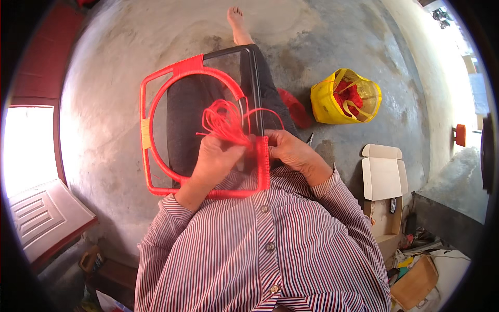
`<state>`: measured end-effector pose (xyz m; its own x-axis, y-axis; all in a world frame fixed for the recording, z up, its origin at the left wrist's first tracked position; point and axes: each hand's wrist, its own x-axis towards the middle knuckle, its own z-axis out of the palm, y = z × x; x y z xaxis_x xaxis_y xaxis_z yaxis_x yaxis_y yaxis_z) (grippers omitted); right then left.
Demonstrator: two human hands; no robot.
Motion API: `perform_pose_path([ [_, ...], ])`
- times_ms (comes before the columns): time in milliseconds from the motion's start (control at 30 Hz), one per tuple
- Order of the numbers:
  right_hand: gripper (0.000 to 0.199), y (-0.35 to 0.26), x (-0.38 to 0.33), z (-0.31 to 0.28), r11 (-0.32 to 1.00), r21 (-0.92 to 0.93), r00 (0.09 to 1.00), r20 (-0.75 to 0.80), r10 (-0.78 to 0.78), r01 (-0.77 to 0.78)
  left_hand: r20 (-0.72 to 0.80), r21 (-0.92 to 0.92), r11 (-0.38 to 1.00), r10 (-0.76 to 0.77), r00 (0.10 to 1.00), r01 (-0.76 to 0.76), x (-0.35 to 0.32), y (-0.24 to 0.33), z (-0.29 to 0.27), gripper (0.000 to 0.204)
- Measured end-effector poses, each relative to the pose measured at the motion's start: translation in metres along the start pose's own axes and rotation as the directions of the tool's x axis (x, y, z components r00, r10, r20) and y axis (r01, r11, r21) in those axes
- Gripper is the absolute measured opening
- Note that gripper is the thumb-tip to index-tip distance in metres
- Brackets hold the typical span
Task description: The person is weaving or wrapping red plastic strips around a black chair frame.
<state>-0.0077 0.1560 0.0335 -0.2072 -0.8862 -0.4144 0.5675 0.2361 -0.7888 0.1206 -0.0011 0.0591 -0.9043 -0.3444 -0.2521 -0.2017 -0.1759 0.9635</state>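
A square frame (143, 99) with a round inner ring (156, 112) rests across my lap. Red cord wraps most of both, while bare black tube shows on the upper right. A yellow band (146, 133) crosses frame and ring at the left. My left hand (214, 158) pinches a looped bundle of red cord (222, 118) inside the frame, beside its right bar. Outside that bar, my right hand (292, 151) has its fingers closed at the top of the wrapped part (264, 166). A strand arcs from the bundle toward the right hand; what those fingertips grip is hidden.
A yellow bag (325, 104) with red material inside stands on the concrete floor to the right. A red flat item (293, 108) lies by my leg. Opened cardboard boxes (384, 177) and clutter sit at the lower right; a panelled board (47, 218) is at the left.
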Motion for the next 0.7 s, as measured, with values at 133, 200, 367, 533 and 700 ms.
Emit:
perform_pose_path([
  [133, 0.019, 0.002, -0.002, 0.0, 0.999, 0.024, 1.0, -0.001, -0.031, 0.031, 0.006, 0.067, 0.925, 0.374, 0.928, -0.373, 0.009, -0.023, 0.003, 0.032],
  [200, 0.016, -0.006, -0.006, -0.003, 0.996, -0.066, 0.993, -0.097, -0.062, 0.055, -0.015, 0.137, 0.918, 0.379, 0.925, -0.373, 0.013, -0.029, -0.003, 0.028],
  [367, 0.009, -0.023, -0.037, -0.065, 0.815, -0.193, 0.739, -0.348, -0.577, 0.546, -0.018, -0.242, 0.969, -0.056, 0.998, 0.05, 0.014, -0.019, -0.009, 0.037],
  [533, 0.009, -0.054, -0.102, -0.119, 0.533, 0.23, 0.556, -0.573, -0.602, 0.814, 0.094, -0.366, 0.907, -0.188, 0.978, 0.21, 0.016, 0.001, 0.0, 0.028],
  [700, 0.013, -0.043, -0.137, -0.166, 0.614, 0.006, 0.397, -0.767, -0.504, 0.79, 0.153, -0.218, 0.928, -0.272, 0.95, 0.301, 0.017, -0.002, 0.002, 0.017],
])
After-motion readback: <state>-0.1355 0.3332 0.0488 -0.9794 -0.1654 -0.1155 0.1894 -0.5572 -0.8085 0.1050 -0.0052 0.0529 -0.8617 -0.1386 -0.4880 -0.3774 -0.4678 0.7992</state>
